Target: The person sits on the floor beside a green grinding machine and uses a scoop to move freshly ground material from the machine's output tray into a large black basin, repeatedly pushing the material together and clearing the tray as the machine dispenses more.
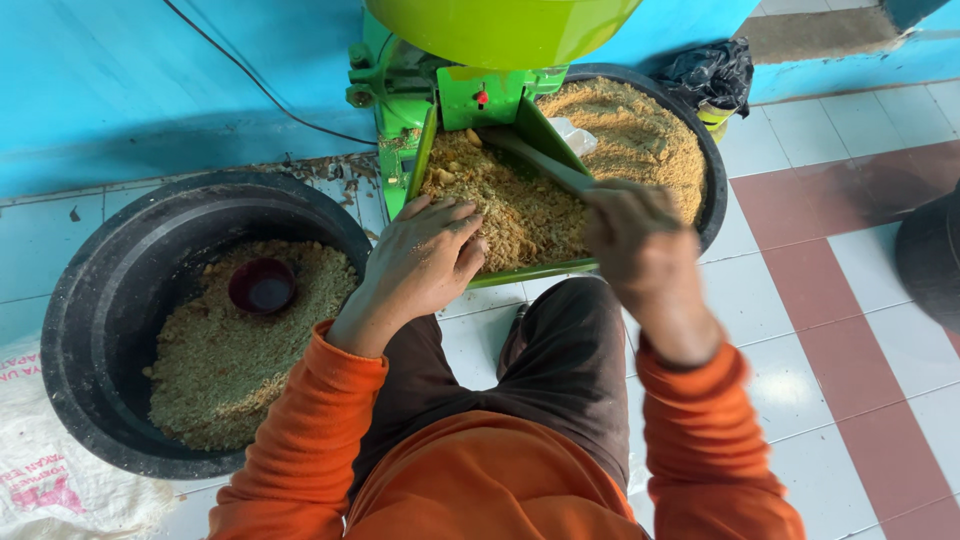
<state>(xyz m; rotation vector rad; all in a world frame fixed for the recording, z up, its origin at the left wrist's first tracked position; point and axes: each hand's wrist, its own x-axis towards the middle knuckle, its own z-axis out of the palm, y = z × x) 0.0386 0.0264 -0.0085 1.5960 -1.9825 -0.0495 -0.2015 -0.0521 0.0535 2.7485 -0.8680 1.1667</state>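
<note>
**Head view: hands working meal in a green chute**

Head camera is looking down on white and red floor tiles below a blue wall. A white printed sack point(45, 450) is lying far left, touching a black tub point(85, 330) holding meal and a dark bowl point(262, 285). The left hand point(425, 262) is pressing, fingers together, on meal in the chute point(520, 270). The right hand point(640, 240) is gripping a stick point(535, 158). A second tub point(712, 170) is sitting behind, a black bag point(712, 72) beyond it.
</note>
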